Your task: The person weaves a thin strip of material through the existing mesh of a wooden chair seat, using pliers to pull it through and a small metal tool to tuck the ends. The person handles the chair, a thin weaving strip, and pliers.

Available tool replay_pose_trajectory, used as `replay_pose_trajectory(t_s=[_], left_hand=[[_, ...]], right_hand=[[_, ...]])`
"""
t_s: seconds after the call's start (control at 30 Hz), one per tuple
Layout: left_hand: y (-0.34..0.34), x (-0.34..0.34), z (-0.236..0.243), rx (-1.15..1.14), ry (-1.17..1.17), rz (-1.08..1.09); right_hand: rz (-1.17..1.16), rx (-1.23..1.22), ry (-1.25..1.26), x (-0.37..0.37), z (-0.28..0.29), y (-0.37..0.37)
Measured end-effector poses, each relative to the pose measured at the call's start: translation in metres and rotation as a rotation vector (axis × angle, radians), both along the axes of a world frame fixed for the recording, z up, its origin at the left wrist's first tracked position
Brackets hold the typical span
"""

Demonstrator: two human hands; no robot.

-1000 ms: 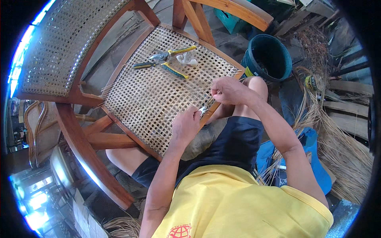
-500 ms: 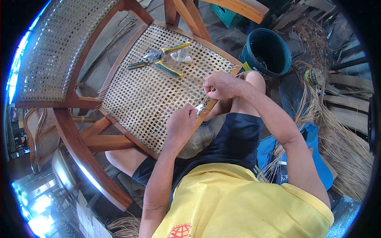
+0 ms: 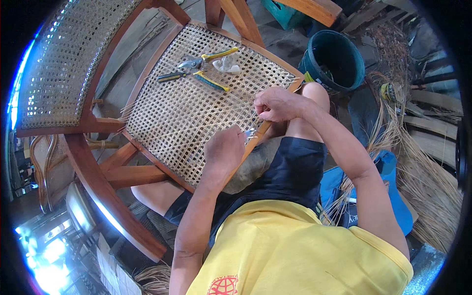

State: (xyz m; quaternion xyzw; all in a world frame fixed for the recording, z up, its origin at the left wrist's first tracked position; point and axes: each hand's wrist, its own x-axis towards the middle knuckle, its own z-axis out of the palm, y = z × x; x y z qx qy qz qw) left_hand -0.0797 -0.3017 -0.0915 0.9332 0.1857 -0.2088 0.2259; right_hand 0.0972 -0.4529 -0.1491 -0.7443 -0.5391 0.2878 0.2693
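- While the left hand (image 3: 223, 150) lies curled on the cane seat (image 3: 187, 113), its fingers pinch a small metal tool (image 3: 250, 133) at the seat's near rail; the tool's tip is too small to make out.
- Right hand (image 3: 276, 103) sits just beyond the left, fingers bunched together, pinching a thin cane strand (image 3: 255, 114) at the same rail.
- Both hands work close together, nearly touching, over the rail (image 3: 263, 129) with the person's knee (image 3: 314, 93) just right of them.
- Farther out from the hands, on the seat's far part, lie two yellow-handled tools: pliers (image 3: 209, 59) and a cutter (image 3: 194, 76), with one pale lump (image 3: 226, 65) beside them.
- Right of the right hand stands one dark bucket (image 3: 334, 59); loose cane bundles (image 3: 423, 162) and a blue sheet (image 3: 388, 167) lie past the right forearm.
- Left of the left hand rises the chair's woven back (image 3: 59, 64) and wooden frame (image 3: 98, 182).
- Between the hands and the pliers the weave lies bare, giving open room.
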Motion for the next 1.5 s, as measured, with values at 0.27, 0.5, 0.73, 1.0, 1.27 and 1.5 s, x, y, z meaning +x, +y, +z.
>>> replay_pose_trajectory(t_s=[0.27, 0.5, 0.73, 1.0, 1.27, 1.5], left_hand=[[-0.011, 0.031, 0.023, 0.202, 0.162, -0.196], [-0.005, 0.021, 0.006, 0.164, 0.082, -0.172], [-0.005, -0.002, -0.019, -0.048, 0.001, -0.009], [0.003, -0.025, -0.041, -0.282, -0.164, 0.272], [-0.014, 0.002, -0.028, -0.196, -0.118, 0.281], [-0.002, 0.001, -0.042, -0.031, -0.127, 0.156]], right_hand=[[0.016, 0.050, 0.047, 0.002, 0.004, 0.001], [0.047, 0.024, -0.065, 0.001, -0.001, 0.005], [-0.006, 0.029, -0.022, -0.010, 0.000, -0.002], [-0.037, 0.008, -0.174, -0.032, 0.005, -0.007], [-0.158, -0.009, -0.290, -0.044, 0.017, -0.015], [-0.461, 0.030, -0.063, -0.010, 0.067, -0.080]])
